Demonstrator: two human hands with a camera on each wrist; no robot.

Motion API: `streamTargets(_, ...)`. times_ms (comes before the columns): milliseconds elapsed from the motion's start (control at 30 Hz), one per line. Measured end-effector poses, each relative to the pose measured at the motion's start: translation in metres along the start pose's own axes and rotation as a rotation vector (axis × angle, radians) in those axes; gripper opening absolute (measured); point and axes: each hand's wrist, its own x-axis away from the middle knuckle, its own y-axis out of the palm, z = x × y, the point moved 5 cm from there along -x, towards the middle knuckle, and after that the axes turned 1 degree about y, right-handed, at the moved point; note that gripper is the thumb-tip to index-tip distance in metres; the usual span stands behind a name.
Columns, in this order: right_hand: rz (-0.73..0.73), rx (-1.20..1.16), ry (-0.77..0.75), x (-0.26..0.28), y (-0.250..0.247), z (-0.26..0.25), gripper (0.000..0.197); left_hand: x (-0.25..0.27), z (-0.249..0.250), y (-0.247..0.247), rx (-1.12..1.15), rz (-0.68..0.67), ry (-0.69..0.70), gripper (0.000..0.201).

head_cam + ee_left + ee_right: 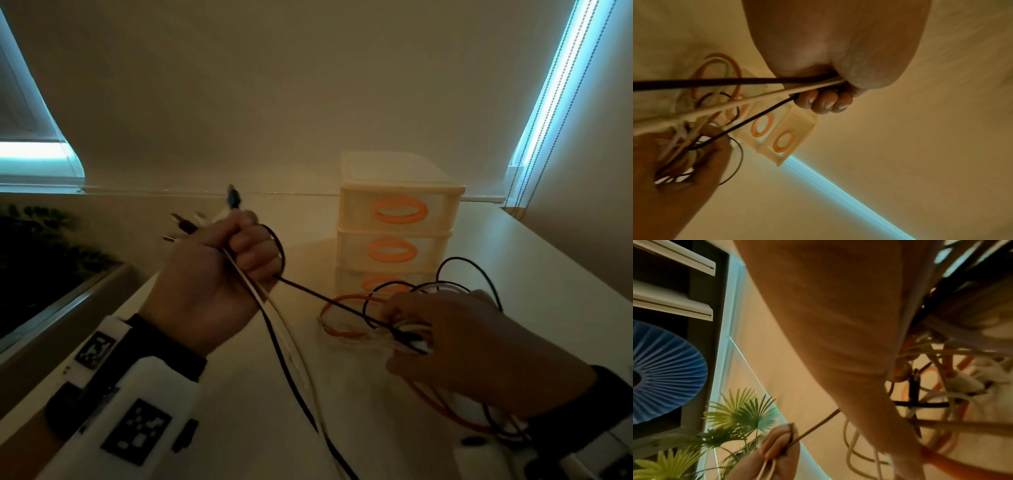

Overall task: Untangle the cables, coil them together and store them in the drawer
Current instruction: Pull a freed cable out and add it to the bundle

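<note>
My left hand (212,274) is fisted round the cables (274,329), my right hand (455,346) grips their tangle before the drawer unit (397,222) (no legible writing anywhere).

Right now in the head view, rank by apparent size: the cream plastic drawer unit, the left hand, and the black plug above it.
1. Cream plastic drawer unit
2. Left hand, though nearness inflates it
3. Black plug
</note>
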Motion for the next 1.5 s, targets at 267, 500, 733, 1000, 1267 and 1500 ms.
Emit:
streamTargets(267,-0.030,0.064,0.134,0.003,-0.018,0.041,0.051,-0.002,0.047,-0.027,0.084,0.158,0.226,0.038)
streamTargets(500,-0.002,-0.121,-0.098,0.012,-0.018,-0.008,0.088,0.002,-0.024,0.010,-0.081,0.030,0.036,0.028)
streamTargets(733,0.149,-0.235,-0.252,-0.003,0.018,-0.054,0.033,0.006,-0.034,0.012,-0.101,0.016,-0.015,0.026)
streamTargets(1000,-0.181,-0.607,-0.057,-0.011,0.043,-0.040,0.007,0.006,-0.014,0.013,-0.050,-0.005,-0.025,0.023)
streamTargets(1267,-0.200,-0.420,0.065,-0.010,0.005,0.005,0.020,-0.001,0.016,-0.009,0.115,0.087,0.058,0.027)
streamTargets(1500,0.291,-0.199,0.190,-0.018,-0.012,0.048,0.029,0.005,-0.021,0.001,-0.208,-0.130,-0.202,0.027)
